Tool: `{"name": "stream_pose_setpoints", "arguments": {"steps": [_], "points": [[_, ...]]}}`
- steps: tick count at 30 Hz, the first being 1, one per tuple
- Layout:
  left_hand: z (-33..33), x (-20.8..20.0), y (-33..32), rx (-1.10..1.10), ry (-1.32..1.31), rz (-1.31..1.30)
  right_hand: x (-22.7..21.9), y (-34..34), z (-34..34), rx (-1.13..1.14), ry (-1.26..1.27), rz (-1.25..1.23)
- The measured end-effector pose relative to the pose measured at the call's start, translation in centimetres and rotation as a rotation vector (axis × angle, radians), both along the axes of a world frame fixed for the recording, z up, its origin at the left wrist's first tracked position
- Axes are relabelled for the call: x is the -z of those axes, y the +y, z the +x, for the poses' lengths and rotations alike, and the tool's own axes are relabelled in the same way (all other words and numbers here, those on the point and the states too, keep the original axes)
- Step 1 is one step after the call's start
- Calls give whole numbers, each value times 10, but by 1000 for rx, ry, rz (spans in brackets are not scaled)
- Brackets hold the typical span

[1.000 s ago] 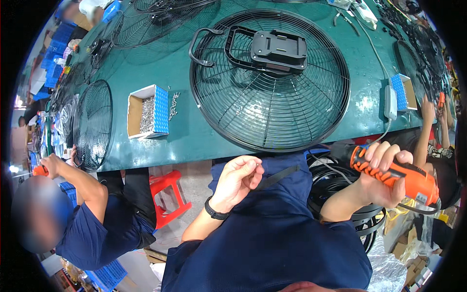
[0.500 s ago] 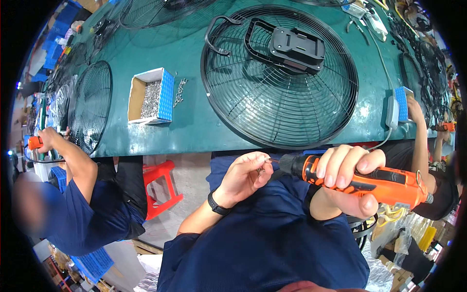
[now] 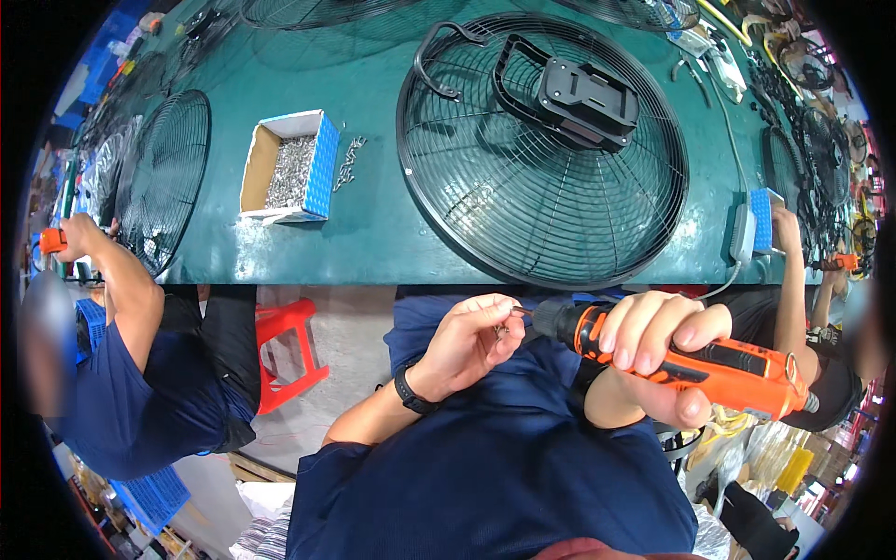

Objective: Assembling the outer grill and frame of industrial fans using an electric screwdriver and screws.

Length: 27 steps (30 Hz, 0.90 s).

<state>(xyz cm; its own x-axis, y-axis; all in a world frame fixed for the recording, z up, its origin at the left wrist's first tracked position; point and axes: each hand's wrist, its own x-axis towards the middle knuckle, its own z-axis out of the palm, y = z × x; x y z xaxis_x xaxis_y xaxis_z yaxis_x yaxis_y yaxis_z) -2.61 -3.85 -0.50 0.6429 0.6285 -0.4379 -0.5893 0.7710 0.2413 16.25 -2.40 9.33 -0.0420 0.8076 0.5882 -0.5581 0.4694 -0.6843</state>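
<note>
My right hand [image 3: 658, 345] grips an orange and black electric screwdriver [image 3: 751, 378] in front of my chest, its bit pointing left. At the bit's tip, the thumb and forefinger of my left hand [image 3: 467, 347] are pinched together. A few small silver screws [image 3: 501, 330] show among the curled left fingers; whether one sits on the bit is too small to tell. Beyond my hands a round black wire fan grille [image 3: 551, 210] lies on the green table [image 3: 364, 247]. On it rest a black plastic bracket [image 3: 593, 98] and a curved black handle [image 3: 425, 61].
A blue and white open box [image 3: 322, 168] of screws stands left of the grille, with loose screws [image 3: 349, 164] beside it. Co-workers [image 3: 140, 373] sit on both sides. A red stool [image 3: 289, 350] stands at left. A cable with a white adapter [image 3: 742, 233] runs along the right.
The view has shifted slightly, so the table things sit a little differently in the picture. Both hands keep nearly the same pose, the fingertips still at the bit.
</note>
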Motion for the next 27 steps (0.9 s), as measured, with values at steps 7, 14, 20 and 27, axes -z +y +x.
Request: {"name": "stream_pose_setpoints", "arguments": {"steps": [7,14,20,27], "points": [[-4,2,0,-6,-60,19,-1,2,-4,-24,-42,11],[0,2,1,-71,26,43,0,-4,-20,117,-46,-38],[3,6,6,-71,0,-51,5,1,-25,162,-95,43],[15,10,9,-17,-1,-146,8,7,-27,165,-221,76]]}}
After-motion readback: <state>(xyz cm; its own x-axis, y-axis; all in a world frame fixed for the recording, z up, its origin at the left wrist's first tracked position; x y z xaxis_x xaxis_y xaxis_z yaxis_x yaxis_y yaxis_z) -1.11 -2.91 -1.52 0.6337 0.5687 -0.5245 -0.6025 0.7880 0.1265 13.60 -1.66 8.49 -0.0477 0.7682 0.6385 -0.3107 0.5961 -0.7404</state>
